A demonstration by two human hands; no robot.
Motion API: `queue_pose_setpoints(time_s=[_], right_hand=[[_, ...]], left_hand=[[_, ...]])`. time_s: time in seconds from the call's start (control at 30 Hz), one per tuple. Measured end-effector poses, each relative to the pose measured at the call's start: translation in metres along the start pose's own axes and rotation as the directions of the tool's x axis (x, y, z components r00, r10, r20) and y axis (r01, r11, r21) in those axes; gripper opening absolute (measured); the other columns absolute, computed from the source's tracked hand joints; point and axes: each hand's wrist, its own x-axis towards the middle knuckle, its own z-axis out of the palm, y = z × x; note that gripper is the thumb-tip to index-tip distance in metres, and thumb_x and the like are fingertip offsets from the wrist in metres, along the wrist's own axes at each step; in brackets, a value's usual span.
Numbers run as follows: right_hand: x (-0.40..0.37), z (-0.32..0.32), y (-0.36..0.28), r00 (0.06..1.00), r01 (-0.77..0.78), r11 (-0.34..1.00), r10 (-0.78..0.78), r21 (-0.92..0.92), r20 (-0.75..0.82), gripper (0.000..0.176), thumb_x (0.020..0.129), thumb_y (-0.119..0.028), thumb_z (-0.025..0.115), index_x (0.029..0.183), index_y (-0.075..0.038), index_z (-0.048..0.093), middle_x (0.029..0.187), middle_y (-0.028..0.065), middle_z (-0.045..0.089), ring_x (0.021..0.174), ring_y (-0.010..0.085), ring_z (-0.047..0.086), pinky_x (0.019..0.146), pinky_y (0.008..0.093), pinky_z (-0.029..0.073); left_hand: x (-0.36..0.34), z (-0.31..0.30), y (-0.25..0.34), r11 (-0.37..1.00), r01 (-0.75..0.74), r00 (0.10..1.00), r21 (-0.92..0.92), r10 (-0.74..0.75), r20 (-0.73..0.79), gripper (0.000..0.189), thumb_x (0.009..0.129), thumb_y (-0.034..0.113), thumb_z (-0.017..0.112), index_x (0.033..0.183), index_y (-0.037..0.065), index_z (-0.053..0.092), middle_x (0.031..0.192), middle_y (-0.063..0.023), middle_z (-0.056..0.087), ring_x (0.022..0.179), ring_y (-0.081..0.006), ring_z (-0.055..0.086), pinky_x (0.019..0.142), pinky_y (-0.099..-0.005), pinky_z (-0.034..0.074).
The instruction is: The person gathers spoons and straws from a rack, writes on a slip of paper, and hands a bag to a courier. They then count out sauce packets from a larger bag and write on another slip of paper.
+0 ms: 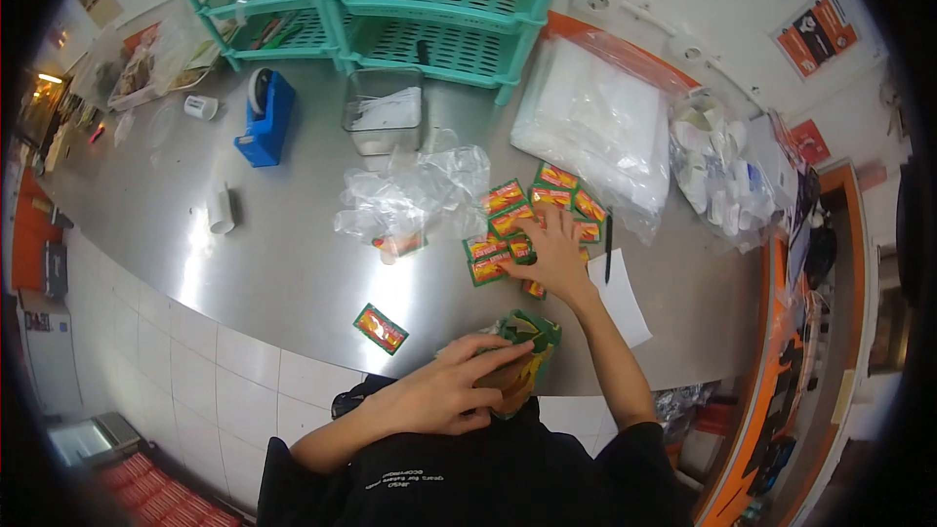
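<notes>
My left hand point(451, 388) is closed on a green and yellow pouch point(532, 356) at the table's front edge, close to my body. The mouth of the pouch gapes a little at the top; what is inside is hidden. My right hand point(554, 252) reaches over a loose pile of red, yellow and green sachets point(503, 197), thumb and fingers apart, touching the ones beneath it. Some sachets are covered by this hand. A lone sachet point(381, 329) lies to the left of the pouch. One more sachet point(398, 246) is partly under crumpled clear plastic point(415, 190).
A black pen point(608, 249) and white paper point(622, 301) lie right of the pile. Behind are a stack of clear bags point(595, 122), a metal tin point(384, 127), a blue tape dispenser point(265, 122) and a green shelf rack point(429, 10). A white cup point(223, 210) stands left.
</notes>
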Motion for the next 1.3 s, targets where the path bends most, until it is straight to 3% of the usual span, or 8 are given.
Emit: queue_pose_setpoints(time_s=[0.07, 0.1, 0.2, 0.4, 0.6, 0.9, 1.2, 1.3], right_hand=[[0.015, 0.0, -0.007, 0.96, 0.217, 0.887, -0.271, 0.408, 0.077, 0.036, 0.07, -0.019, 0.062, 0.104, -0.011, 0.052, 0.104, 0.0122, 0.048, 0.098, 0.028, 0.044, 0.081, 0.034, 0.039], [0.024, 0.008, -0.016, 0.85, -0.001, 0.77, -0.336, 0.639, 0.406, 0.036, 0.073, -0.02, 0.06, 0.105, -0.006, 0.051, 0.106, 0.0141, 0.048, 0.103, 0.0283, 0.044, 0.087, 0.035, 0.036], [0.032, 0.063, -0.043, 0.718, 0.43, 0.626, -0.674, 0.651, 0.174, 0.039, 0.075, -0.021, 0.059, 0.106, -0.001, 0.048, 0.112, 0.0167, 0.045, 0.107, 0.03, 0.042, 0.089, 0.0341, 0.035], [0.073, 0.072, -0.069, 0.941, 0.334, 0.858, -0.327, 0.391, -0.087, 0.045, 0.072, -0.023, 0.061, 0.108, 0.0, 0.045, 0.113, 0.0191, 0.042, 0.106, 0.0326, 0.041, 0.088, 0.0359, 0.036], [0.062, 0.078, -0.086, 0.868, 0.474, 0.835, -0.497, 0.279, 0.012, 0.046, 0.068, -0.028, 0.063, 0.103, -0.003, 0.047, 0.098, 0.0129, 0.045, 0.089, 0.0293, 0.043, 0.077, 0.0369, 0.039], [0.044, 0.062, -0.082, 0.873, 0.406, 0.845, -0.471, 0.349, 0.124, 0.041, 0.069, -0.026, 0.063, 0.103, -0.007, 0.05, 0.098, 0.0091, 0.046, 0.091, 0.0266, 0.043, 0.077, 0.0357, 0.039], [0.034, 0.073, -0.054, 0.722, 0.692, 0.72, -0.69, 0.044, -0.052, 0.028, 0.069, -0.014, 0.059, 0.095, -0.008, 0.053, 0.092, 0.008, 0.05, 0.084, 0.0232, 0.052, 0.068, 0.0304, 0.046], [0.051, 0.063, -0.054, 0.68, 0.733, 0.669, -0.713, 0.122, -0.173, 0.027, 0.067, -0.008, 0.059, 0.093, -0.006, 0.053, 0.087, 0.0073, 0.051, 0.074, 0.0224, 0.053, 0.061, 0.0306, 0.047]], left_hand=[[-0.003, 0.008, -0.004, 0.998, -0.048, 0.999, -0.031, 0.047, -0.017, 0.016, 0.057, 0.009, 0.064, 0.069, 0.003, 0.055, 0.129, -0.0174, 0.032, 0.113, -0.0337, 0.034, 0.089, -0.0431, 0.035], [-0.004, 0.01, -0.004, 0.998, -0.056, 0.998, -0.041, 0.056, -0.021, 0.017, 0.057, 0.009, 0.063, 0.069, 0.002, 0.055, 0.128, -0.0182, 0.032, 0.113, -0.0343, 0.034, 0.089, -0.0438, 0.035], [-0.006, 0.01, -0.002, 0.998, -0.046, 0.999, -0.045, 0.045, -0.019, 0.017, 0.057, 0.009, 0.064, 0.07, 0.002, 0.055, 0.128, -0.0188, 0.032, 0.113, -0.0345, 0.033, 0.09, -0.0438, 0.034], [-0.011, 0.015, -0.003, 0.999, -0.029, 0.995, -0.041, 0.025, -0.095, 0.019, 0.057, 0.009, 0.064, 0.071, 0.0, 0.056, 0.128, -0.0193, 0.032, 0.114, -0.0349, 0.033, 0.09, -0.0454, 0.033], [-0.014, 0.017, -0.006, 1.0, 0.001, 0.994, -0.028, -0.004, -0.11, 0.019, 0.06, 0.011, 0.064, 0.076, 0.004, 0.059, 0.132, -0.0179, 0.028, 0.115, -0.0372, 0.03, 0.092, -0.0462, 0.03], [-0.015, 0.02, 0.0, 1.0, 0.015, 0.989, -0.024, -0.019, -0.148, 0.019, 0.058, 0.011, 0.062, 0.073, 0.0, 0.056, 0.13, -0.0179, 0.03, 0.117, -0.0351, 0.029, 0.089, -0.0451, 0.034], [-0.017, 0.026, 0.001, 1.0, -0.003, 0.988, -0.01, 0.001, -0.154, 0.018, 0.058, 0.01, 0.062, 0.073, 0.001, 0.056, 0.129, -0.0174, 0.031, 0.116, -0.0354, 0.03, 0.089, -0.0453, 0.034], [-0.016, 0.028, 0.002, 1.0, -0.018, 0.988, 0.01, 0.019, -0.154, 0.018, 0.058, 0.01, 0.062, 0.072, 0.002, 0.056, 0.129, -0.0175, 0.031, 0.116, -0.0349, 0.031, 0.089, -0.0454, 0.034]])
